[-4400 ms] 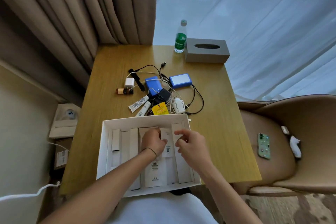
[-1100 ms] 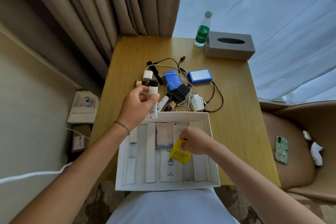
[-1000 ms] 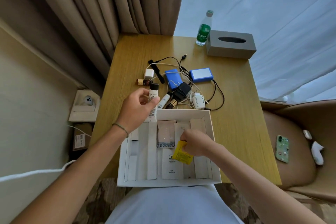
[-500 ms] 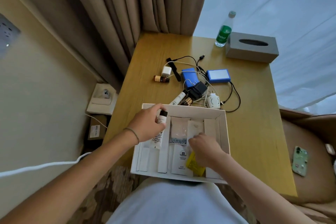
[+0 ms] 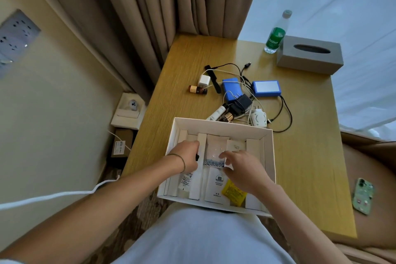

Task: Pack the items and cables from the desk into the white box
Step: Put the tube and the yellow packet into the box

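A person looks down at a shallow white cardboard box (image 5: pixel 269 156) sitting at the near edge of a yellow-brown wooden surface (image 5: pixel 304 156), pulled close so both hands reach in easily. The left hand (image 5: pixel 186 154) lies low in the box's left side, its grip curled around a slim white tube with a black cap (image 5: pixel 186 179) and laying it lengthwise in a narrow slot between white dividers, where it seems meant to fit. The right hand (image 5: pixel 242 169) hovers over the middle of the box with fingers loosely spread and nothing in its grip — a small yellow sachet (image 5: pixel 233 192) lies just below it, at about five o'clock in the box. Still unpacked, at twelve o'clock beyond the box, is a tangle of black and white cables (image 5: pixel 285 111), two blue rectangular packs (image 5: pixel 266 88), a white plug (image 5: pixel 204 80), a black adapter (image 5: pixel 241 104), a second white tube (image 5: pixel 216 113) and a small brown bottle (image 5: pixel 197 89). Packing looks early on.
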